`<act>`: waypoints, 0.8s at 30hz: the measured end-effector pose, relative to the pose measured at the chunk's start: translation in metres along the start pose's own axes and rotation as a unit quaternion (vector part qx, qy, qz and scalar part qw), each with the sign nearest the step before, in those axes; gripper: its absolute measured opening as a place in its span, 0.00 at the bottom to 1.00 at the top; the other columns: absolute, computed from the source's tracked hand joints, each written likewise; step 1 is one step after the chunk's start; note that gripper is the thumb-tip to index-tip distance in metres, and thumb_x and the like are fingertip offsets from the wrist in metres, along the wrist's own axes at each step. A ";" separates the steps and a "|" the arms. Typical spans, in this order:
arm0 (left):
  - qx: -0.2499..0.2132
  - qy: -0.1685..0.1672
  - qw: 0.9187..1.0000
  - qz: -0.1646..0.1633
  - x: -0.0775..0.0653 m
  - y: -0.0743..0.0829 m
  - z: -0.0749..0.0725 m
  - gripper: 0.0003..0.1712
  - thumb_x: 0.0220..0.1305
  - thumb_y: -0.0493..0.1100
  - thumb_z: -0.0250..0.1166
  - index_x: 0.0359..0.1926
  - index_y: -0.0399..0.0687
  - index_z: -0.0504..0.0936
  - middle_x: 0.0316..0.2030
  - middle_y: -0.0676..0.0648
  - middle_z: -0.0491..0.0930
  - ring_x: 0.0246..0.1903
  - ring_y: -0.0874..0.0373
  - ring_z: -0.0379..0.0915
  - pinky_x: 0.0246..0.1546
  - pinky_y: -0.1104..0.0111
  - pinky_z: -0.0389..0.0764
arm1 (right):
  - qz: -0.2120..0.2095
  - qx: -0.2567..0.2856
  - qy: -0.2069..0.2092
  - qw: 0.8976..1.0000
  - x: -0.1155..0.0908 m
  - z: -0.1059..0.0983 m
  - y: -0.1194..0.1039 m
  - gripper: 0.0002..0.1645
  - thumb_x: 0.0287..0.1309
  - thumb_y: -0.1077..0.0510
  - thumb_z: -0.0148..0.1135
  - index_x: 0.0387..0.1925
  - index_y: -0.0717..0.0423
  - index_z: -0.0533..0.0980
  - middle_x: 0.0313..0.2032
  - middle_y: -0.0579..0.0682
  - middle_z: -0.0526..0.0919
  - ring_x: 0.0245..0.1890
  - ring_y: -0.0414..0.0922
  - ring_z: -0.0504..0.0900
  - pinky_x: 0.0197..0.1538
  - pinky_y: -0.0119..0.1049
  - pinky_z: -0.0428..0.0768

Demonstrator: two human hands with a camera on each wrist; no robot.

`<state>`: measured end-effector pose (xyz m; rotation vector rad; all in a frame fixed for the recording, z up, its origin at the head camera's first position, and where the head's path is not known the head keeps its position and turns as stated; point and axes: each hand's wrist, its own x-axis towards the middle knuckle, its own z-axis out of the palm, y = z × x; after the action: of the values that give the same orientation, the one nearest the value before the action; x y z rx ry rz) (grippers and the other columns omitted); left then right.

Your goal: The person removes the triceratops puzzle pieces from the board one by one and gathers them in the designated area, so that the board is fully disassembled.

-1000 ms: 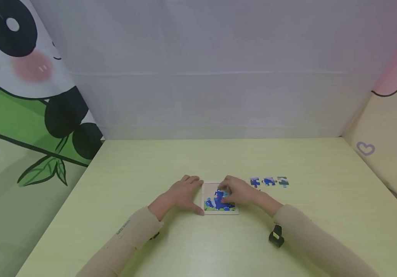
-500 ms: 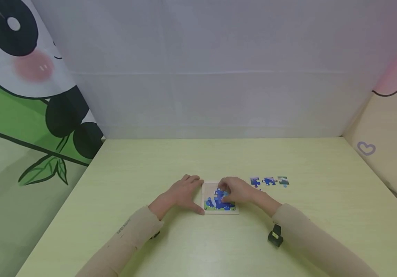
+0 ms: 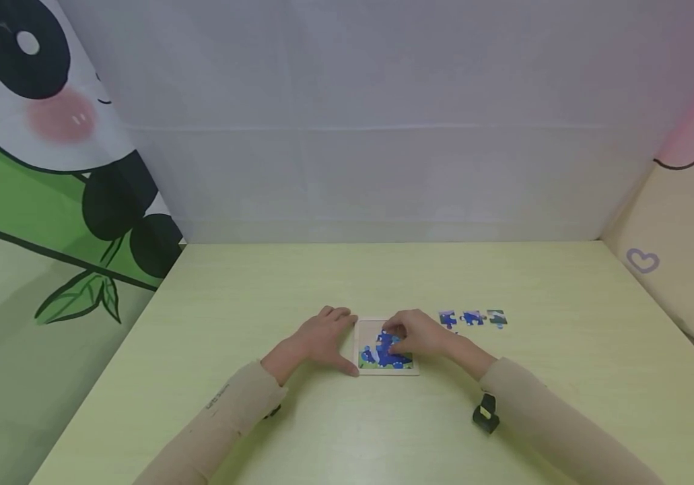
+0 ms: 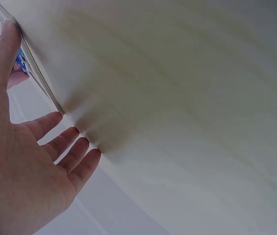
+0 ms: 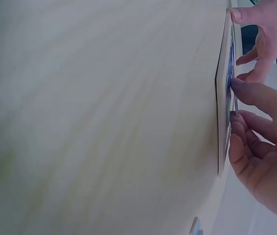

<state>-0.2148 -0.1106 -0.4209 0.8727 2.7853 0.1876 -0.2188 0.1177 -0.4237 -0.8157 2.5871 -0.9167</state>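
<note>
Puzzle tray [image 3: 388,372]: flat on the surface [image 3: 347,431], about midway between its left and right edges.
Left hand [image 3: 321,341]: relaxed, thumb and forefinger touching the tray's left corners.
Right hand [image 3: 421,334]: pinching a blue piece [image 3: 394,340] over the tray.
Loose pieces [image 3: 472,318]: beyond the tray's far-right corner.

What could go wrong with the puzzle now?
The puzzle piece pinched by the right hand might not fit, or could nudge the laid pieces in the tray. The tray might slide if the left hand at its edge lifts away. The right hand could also bump the loose pieces near it.
</note>
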 end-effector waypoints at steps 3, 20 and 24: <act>0.001 0.002 1.000 0.002 0.000 0.000 0.000 0.59 0.36 0.71 0.67 0.65 0.44 0.61 0.63 0.44 0.60 0.60 0.48 0.55 0.58 0.58 0.65 | -0.007 0.000 0.001 1.000 0.000 0.000 0.003 0.24 0.47 0.60 0.68 0.47 0.65 0.75 0.38 0.49 0.80 0.33 0.39 0.74 0.37 0.30 0.75; 0.010 -0.003 1.000 -0.002 0.001 0.000 -0.001 0.60 0.35 0.72 0.67 0.65 0.44 0.60 0.64 0.44 0.59 0.61 0.48 0.54 0.58 0.58 0.64 | -0.023 -0.002 0.038 0.999 -0.020 -0.021 0.005 0.23 0.47 0.59 0.67 0.47 0.64 0.76 0.36 0.47 0.78 0.37 0.43 0.74 0.39 0.34 0.74; 0.008 -0.004 1.000 0.000 0.000 0.001 -0.001 0.59 0.36 0.71 0.68 0.65 0.43 0.60 0.63 0.44 0.59 0.60 0.48 0.55 0.58 0.58 0.65 | -0.030 -0.028 0.053 0.998 -0.030 -0.029 0.015 0.22 0.48 0.59 0.67 0.46 0.63 0.76 0.36 0.47 0.79 0.37 0.44 0.75 0.36 0.33 0.75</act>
<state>-0.2141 -0.1101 -0.4198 0.8749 2.7833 0.1604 -0.2134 0.1595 -0.4090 -0.8862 2.7041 -0.9337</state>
